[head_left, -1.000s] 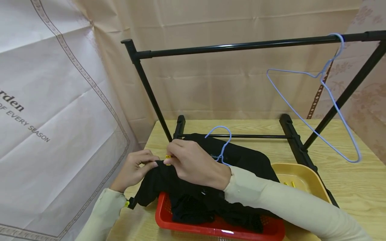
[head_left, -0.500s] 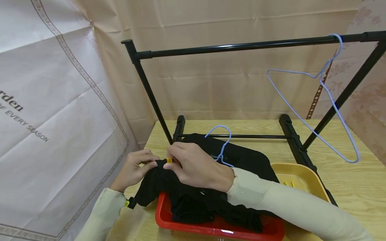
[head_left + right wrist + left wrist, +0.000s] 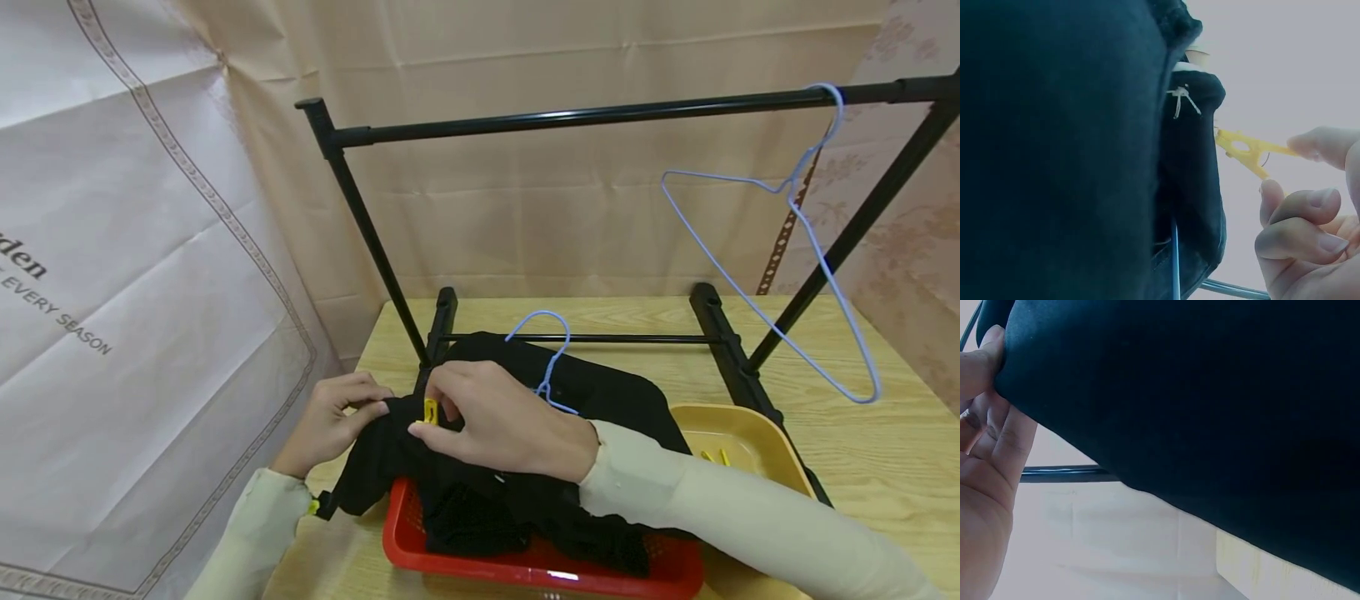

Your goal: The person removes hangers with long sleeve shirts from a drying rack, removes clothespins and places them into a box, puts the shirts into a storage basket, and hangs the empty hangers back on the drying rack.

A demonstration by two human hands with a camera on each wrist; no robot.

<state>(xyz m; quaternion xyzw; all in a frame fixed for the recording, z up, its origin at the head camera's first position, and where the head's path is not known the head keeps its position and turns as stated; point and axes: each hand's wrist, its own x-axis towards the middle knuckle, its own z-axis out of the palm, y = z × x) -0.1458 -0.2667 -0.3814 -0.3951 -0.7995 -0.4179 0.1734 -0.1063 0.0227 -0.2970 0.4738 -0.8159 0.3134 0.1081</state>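
Observation:
A black garment (image 3: 382, 467) lies bunched over a red basket (image 3: 540, 575), with a blue hanger (image 3: 551, 367) sticking out of it. At its left end, my left hand (image 3: 330, 421) pinches the cloth between thumb and fingers; the left wrist view shows this fold too. My right hand (image 3: 510, 425) is at the garment's upper edge, thumb and finger at the two handle ends of a yellow clothespin (image 3: 1241, 149). The clothespin's tip meets the dark cloth in the right wrist view. A white thread (image 3: 1180, 94) hangs from the fabric there.
Behind the garment stands a black clothes rack (image 3: 585, 117). An unloaded blue hanger (image 3: 795, 192) hangs at the right of its bar. A yellow tray (image 3: 738, 433) holding a few yellow clothespins (image 3: 716, 457) stands on the wooden table (image 3: 862, 467), right of the basket.
My right hand has shifted slightly right and down, and its thumb and finger have spread wider around the yellow clothespin. My left hand keeps its hold on the cloth.

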